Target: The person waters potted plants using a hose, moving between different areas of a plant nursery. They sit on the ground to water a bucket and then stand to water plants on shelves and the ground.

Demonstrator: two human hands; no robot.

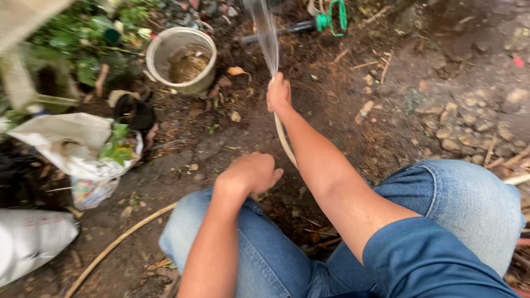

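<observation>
The person squats over bare dark soil (331,110), knees in blue jeans (464,198) filling the lower frame, and the open ground lies mainly ahead and to the right, where the earth gives way to packed stones (458,132) and scattered twigs. The left side is crowded — a white sack (61,138) with green leaves spilling from its mouth, a second pale bag (33,240) at the lower left edge, and low plants along the top left corner. A dirty round bucket (182,58) stands upright beyond the sack, muddy water in its bottom, well apart from both hands. At the top edge a green-handled tool (326,21) lies on the soil. The right hand (279,92) reaches forward with the arm stretched out, fingers clenched round the end of a pale hose (284,140) — a jet of water (266,36) shoots from it up the frame, passing between the bucket and the tool. The hose curves back under the forearm toward the knees, and a tan length of it (118,243) shows again on the ground at the lower left. The left hand (251,172) rests near the left knee, fingers curled loosely downward; whether it grips anything cannot be told, since the palm faces away.
</observation>
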